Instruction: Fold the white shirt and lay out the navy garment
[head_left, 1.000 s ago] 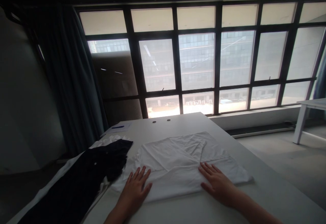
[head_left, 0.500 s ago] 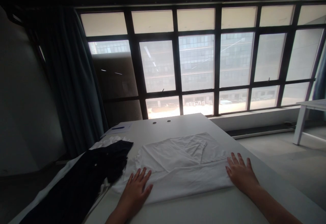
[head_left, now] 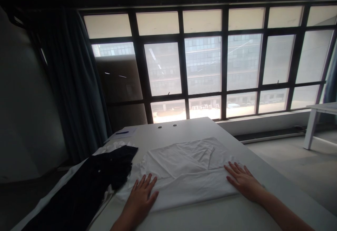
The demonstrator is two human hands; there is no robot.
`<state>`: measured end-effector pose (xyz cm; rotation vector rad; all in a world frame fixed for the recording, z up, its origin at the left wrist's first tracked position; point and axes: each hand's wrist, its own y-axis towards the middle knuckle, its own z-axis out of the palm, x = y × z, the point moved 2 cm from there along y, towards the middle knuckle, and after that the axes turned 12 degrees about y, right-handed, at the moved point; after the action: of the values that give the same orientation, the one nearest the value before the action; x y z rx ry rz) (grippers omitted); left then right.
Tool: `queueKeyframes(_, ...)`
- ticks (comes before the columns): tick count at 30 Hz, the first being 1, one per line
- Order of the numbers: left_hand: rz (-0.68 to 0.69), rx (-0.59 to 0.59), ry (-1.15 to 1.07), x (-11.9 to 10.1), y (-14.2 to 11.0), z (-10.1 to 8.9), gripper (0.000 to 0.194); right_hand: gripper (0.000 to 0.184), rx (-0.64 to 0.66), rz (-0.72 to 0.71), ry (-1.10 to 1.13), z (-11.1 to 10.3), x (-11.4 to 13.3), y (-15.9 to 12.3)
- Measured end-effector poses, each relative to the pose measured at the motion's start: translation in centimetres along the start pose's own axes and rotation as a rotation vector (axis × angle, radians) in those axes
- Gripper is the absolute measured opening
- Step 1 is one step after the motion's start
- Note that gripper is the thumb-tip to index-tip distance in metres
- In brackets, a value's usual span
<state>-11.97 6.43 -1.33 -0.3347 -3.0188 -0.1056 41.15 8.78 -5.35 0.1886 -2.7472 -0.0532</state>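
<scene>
A white cloth garment (head_left: 189, 185) lies spread on the white table (head_left: 189, 127), its near part folded over into a band and its far part creased. My left hand (head_left: 142, 194) rests flat on the left end of that band, fingers stretched out. At the right end, my right hand (head_left: 242, 180) lies on the garment's edge with its fingers extended and the palm down. Neither hand grips the fabric. What kind of garment it is, I cannot tell for sure.
A dark garment (head_left: 86, 178) with a light button lies along the table's left side, over other white cloth (head_left: 52, 192). Behind it are a paper and a blue pen (head_left: 122, 132). Two round cable holes sit at the far end. Another white table (head_left: 313, 119) stands at right.
My right hand has moved left and turned, so its fingers lie further onto the garment. My left hand and the cloth have stayed almost the same.
</scene>
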Motion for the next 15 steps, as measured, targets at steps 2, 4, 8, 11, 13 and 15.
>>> queueKeyframes(2,0.000,-0.002,-0.003,0.0,0.0,0.0,0.068,0.065,-0.078,0.103,-0.072,-0.2,-0.7,0.2)
queueKeyframes(4,0.000,-0.002,-0.002,-0.2,0.0,-0.3,0.068,0.059,-0.189,0.154,-0.117,-0.5,-0.3,0.1)
queueKeyframes(8,-0.005,0.007,0.011,-0.4,-0.1,-0.5,0.067,0.057,-0.276,-0.092,-0.024,-1.0,3.1,-0.4)
queueKeyframes(11,-0.001,-0.006,0.017,0.0,0.0,0.0,0.066,0.061,-0.161,-0.222,0.062,-0.4,5.5,-1.0)
queueKeyframes(13,0.007,-0.037,0.028,0.4,0.2,0.5,0.064,0.065,-0.042,-0.220,0.087,0.3,6.3,-1.3)
queueKeyframes(15,0.040,-0.126,0.061,0.4,0.3,0.3,0.060,0.069,0.045,-0.199,0.098,0.8,6.6,-1.4)
